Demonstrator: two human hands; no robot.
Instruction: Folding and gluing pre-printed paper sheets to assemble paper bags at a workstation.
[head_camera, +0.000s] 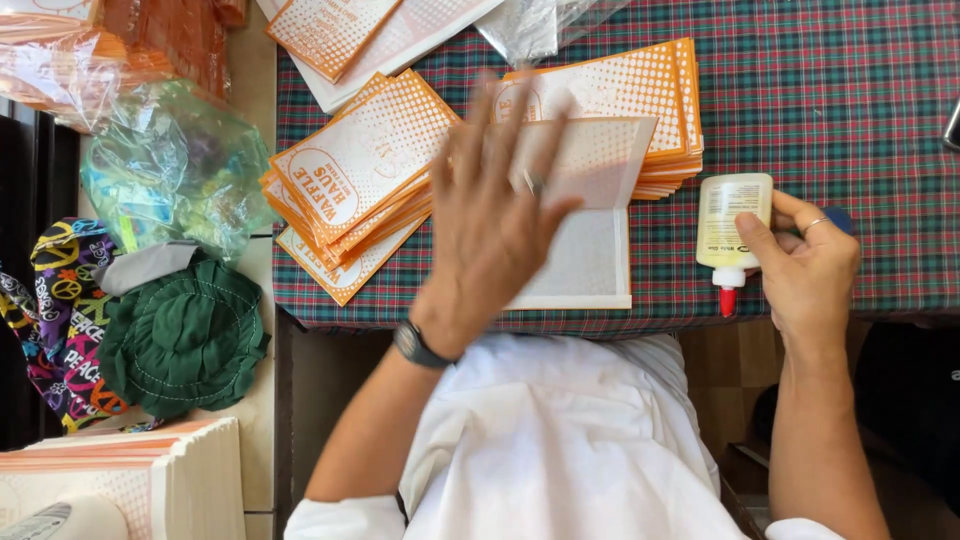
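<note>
Right now: left hand (490, 215) spread wide over folded paper bag (585, 235); right hand (805, 270) in tight grip on glue bottle (732, 225), nozzle down.

white garment (560, 440), dark wristwatch (415, 345), finger rings (817, 224)

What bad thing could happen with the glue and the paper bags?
The glue bottle in the right hand points nozzle-down over the checked tablecloth, so it might drip there. The left hand presses the paper bag beside the orange stacks; a nudge could slide those off the table edge.
</note>
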